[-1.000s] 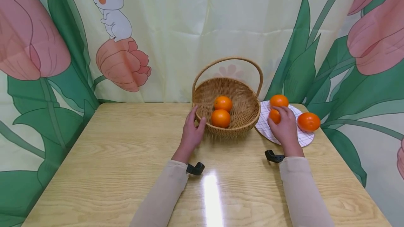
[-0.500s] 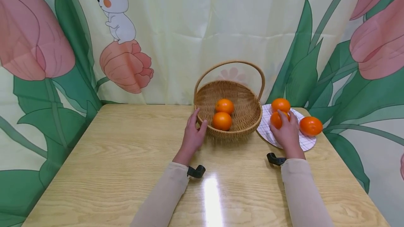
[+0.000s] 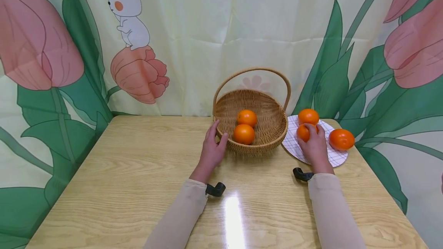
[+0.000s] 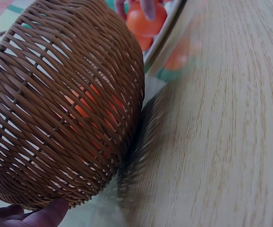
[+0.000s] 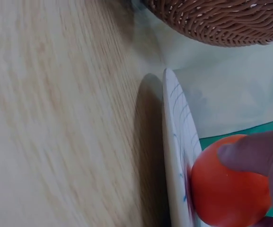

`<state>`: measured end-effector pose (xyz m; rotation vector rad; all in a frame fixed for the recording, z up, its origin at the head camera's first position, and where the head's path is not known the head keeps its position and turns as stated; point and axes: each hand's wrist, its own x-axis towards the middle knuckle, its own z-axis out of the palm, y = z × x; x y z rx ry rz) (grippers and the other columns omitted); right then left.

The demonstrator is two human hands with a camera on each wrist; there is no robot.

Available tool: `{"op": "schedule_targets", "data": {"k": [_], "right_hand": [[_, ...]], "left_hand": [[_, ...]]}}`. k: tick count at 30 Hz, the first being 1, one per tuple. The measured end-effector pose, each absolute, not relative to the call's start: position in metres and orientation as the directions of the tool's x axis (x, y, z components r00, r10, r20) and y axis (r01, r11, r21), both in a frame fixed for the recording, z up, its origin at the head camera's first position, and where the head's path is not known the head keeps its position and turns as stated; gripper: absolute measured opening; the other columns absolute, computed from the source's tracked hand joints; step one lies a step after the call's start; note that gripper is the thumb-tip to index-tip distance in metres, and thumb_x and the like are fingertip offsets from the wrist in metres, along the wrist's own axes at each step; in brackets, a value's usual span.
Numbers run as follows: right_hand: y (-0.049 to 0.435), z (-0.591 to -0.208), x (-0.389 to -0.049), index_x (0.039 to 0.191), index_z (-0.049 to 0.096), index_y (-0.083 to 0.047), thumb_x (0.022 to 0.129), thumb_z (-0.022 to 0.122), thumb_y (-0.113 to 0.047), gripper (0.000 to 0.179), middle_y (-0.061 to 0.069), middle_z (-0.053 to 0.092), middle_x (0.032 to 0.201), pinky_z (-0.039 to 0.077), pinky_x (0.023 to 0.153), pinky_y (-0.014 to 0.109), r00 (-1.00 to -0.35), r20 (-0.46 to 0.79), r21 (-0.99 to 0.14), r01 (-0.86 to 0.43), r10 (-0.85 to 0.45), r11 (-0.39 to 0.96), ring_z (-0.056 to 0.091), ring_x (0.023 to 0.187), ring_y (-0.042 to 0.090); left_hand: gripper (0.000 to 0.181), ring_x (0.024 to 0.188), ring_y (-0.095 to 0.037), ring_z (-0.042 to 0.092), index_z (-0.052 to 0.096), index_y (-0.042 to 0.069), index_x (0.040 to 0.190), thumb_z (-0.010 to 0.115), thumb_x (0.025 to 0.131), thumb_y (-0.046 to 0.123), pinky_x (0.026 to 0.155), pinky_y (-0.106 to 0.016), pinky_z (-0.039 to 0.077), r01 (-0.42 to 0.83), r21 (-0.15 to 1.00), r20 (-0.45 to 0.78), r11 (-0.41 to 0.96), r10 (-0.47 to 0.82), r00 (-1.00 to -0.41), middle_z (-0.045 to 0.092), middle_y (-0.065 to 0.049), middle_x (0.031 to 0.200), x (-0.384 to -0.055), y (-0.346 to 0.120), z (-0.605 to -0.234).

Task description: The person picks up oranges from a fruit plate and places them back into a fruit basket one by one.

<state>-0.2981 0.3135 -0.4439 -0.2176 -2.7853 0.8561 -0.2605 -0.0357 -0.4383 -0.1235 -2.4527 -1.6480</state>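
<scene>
My left hand (image 3: 212, 147) rests against the left side of a wicker basket (image 3: 266, 143), fingers and thumb spread at its rim. In the left wrist view, fingertips (image 4: 53, 213) touch the woven wall. Two oranges (image 3: 243, 134) lie inside the basket. Further right, my right hand (image 3: 314, 145) holds an orange (image 3: 303, 132) between thumb and fingers, low over a white checked plate (image 3: 292, 147). The right wrist view has the thumb (image 5: 250, 153) pressed on this orange, which sits right at the plate's surface. Two more orange fruits, one behind (image 3: 308, 116) and one at the right (image 3: 341, 139), are on the plate.
The basket's tall arched handle (image 3: 254, 69) stands upright above it. Basket and plate are near the back edge of the wooden table (image 3: 138, 172), in front of a printed curtain (image 3: 194, 41). Each wrist wears a black camera mount (image 3: 215, 190).
The right hand's fingers have closed further round the orange on the plate. The left hand stays at the basket's rim. The head view has tilted slightly.
</scene>
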Motion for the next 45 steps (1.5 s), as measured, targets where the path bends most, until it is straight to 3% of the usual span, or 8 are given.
{"op": "schedule_targets", "data": {"k": [10,19,33,40,45], "right_hand": [[0.313,-0.444,-0.297,0.145,0.036,-0.012,0.095,0.062,-0.016,0.057,0.027,0.015,0.153,0.029,0.106,0.07,-0.962,0.17,-0.588,0.077,0.216,0.805,0.031,0.128,0.053],[0.308,-0.436,-0.293,0.148,0.035,-0.015,0.095,0.063,-0.024,0.06,0.026,0.016,0.154,0.031,0.104,0.071,-0.964,0.164,-0.594,0.071,0.208,0.801,0.033,0.128,0.054],[0.291,-0.406,-0.28,0.146,0.038,-0.016,0.094,0.064,-0.019,0.059,0.027,0.023,0.151,0.034,0.102,0.07,-0.954,0.251,-0.555,-0.003,0.164,0.832,0.035,0.127,0.054],[0.287,-0.395,-0.274,0.146,0.039,-0.018,0.093,0.064,-0.021,0.058,0.026,0.023,0.152,0.034,0.101,0.071,-0.949,0.277,-0.547,-0.026,0.152,0.836,0.036,0.127,0.055],[0.284,-0.386,-0.268,0.145,0.04,-0.017,0.093,0.064,-0.019,0.057,0.025,0.024,0.153,0.037,0.099,0.071,-0.938,0.32,-0.548,-0.069,0.133,0.833,0.037,0.127,0.055]], "left_hand": [[0.06,0.144,-0.032,0.031,0.025,0.027,0.154,0.047,0.1,0.043,0.107,-0.053,0.041,0.196,0.901,0.223,0.388,-0.027,-0.974,0.023,-0.006,0.16,-0.262,-0.036,-0.441],[0.06,0.144,-0.032,0.031,0.025,0.028,0.154,0.048,0.1,0.042,0.109,-0.052,0.039,0.187,0.9,0.215,0.393,-0.027,-0.976,0.024,-0.005,0.159,-0.261,-0.036,-0.44],[0.059,0.143,-0.033,0.032,0.027,0.025,0.153,0.05,0.1,0.036,0.107,-0.053,0.041,0.205,0.898,0.235,0.389,-0.03,-0.972,0.025,-0.008,0.159,-0.261,-0.036,-0.44],[0.058,0.144,-0.032,0.031,0.025,0.034,0.152,0.05,0.1,0.041,0.11,-0.052,0.039,0.195,0.902,0.224,0.385,-0.032,-0.974,0.024,-0.006,0.159,-0.26,-0.035,-0.44],[0.06,0.145,-0.032,0.03,0.027,0.026,0.153,0.05,0.1,0.041,0.107,-0.053,0.041,0.214,0.91,0.237,0.356,-0.024,-0.971,0.024,-0.006,0.159,-0.261,-0.034,-0.441]]}}
